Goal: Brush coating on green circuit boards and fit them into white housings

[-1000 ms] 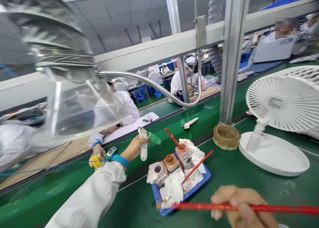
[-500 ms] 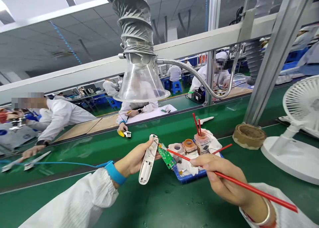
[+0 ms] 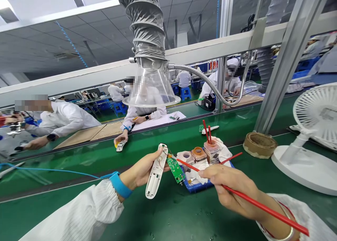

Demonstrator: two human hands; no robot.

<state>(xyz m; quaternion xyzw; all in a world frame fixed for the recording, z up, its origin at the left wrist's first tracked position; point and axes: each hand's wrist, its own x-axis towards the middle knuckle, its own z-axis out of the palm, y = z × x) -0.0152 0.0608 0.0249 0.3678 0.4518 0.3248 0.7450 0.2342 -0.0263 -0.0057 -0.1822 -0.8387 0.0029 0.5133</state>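
Note:
A long white plastic housing [image 3: 156, 174] is gripped upright in my left hand [image 3: 144, 168], its inner side with a battery bay facing me. Thin wires run from its upper part to a green circuit board [image 3: 176, 170], which hangs tilted just right of it. My right hand [image 3: 234, 188] pinches a long red stick brush [image 3: 265, 200]. The brush's tip meets the upper end of the board. A blue strap [image 3: 120, 185] circles my left wrist. My left fingertips behind the housing are partly hidden.
Behind the board, a blue tray [image 3: 200, 187] holds small bottles, white tissue and red sticks. Right of it are a tape roll [image 3: 259, 145] and a white fan [image 3: 300, 163]. A clear extraction hood [image 3: 152, 88] hangs above. Across the green belt, a co-worker's hand [image 3: 121, 137] holds a white part.
My hands stay nearly in place with the housing and brush. Across the belt, a person's hand has shifted left with a white part. White parts at the far left have moved left.

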